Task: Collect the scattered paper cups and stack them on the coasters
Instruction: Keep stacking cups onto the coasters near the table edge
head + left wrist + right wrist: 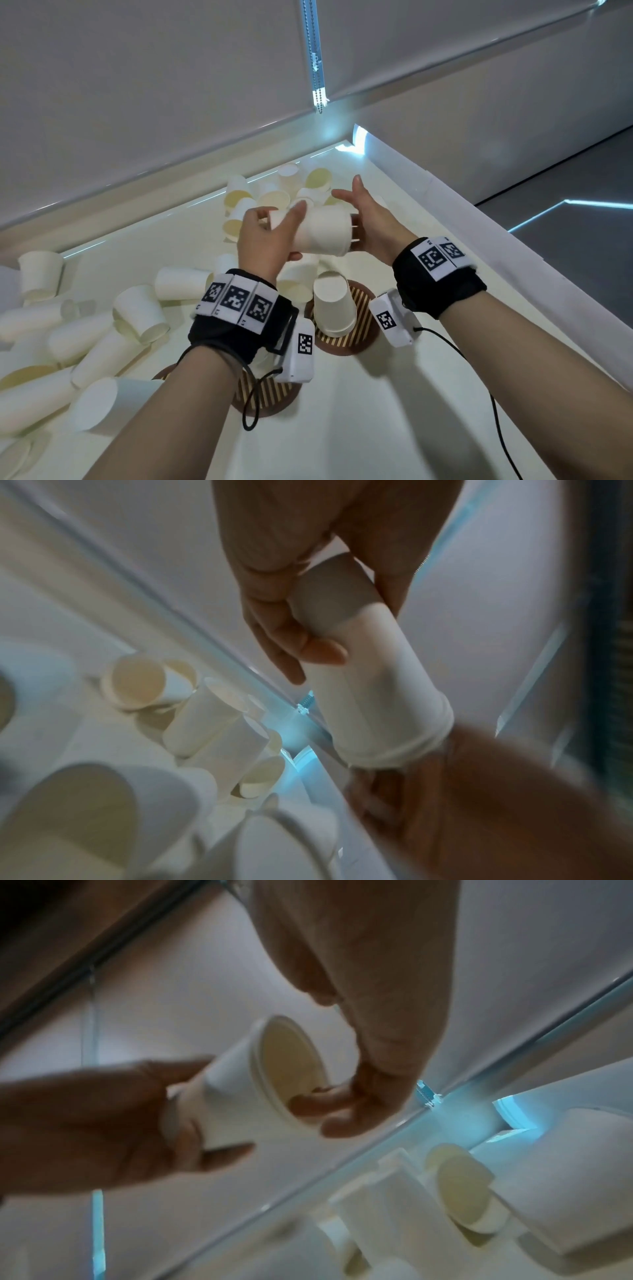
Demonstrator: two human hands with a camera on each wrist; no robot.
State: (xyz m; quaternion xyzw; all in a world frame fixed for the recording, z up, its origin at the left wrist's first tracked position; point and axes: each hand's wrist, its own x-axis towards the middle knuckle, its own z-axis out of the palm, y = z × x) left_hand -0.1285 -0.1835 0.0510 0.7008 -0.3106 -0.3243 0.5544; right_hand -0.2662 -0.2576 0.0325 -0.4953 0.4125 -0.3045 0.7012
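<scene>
My left hand [291, 233] grips a nested stack of white paper cups [322, 229], held sideways above the table. In the left wrist view its fingers [274, 620] wrap the narrow end of the stack [369, 696]. My right hand [358, 229] meets the stack's open mouth; in the right wrist view one finger [318, 1102] reaches inside the rim of the cup stack [240, 1096] and another lies under it. Below stands a striped round coaster [363, 308] with an upside-down cup [334, 308] on it. A second striped coaster [267, 394] lies partly under my left wrist.
Loose paper cups lie in a heap at the back [274, 195] and across the left side [102, 325] of the pale table [376, 411]. A raised white border [479, 246] runs along the right edge. A wall with a bead chain [318, 68] closes the far side.
</scene>
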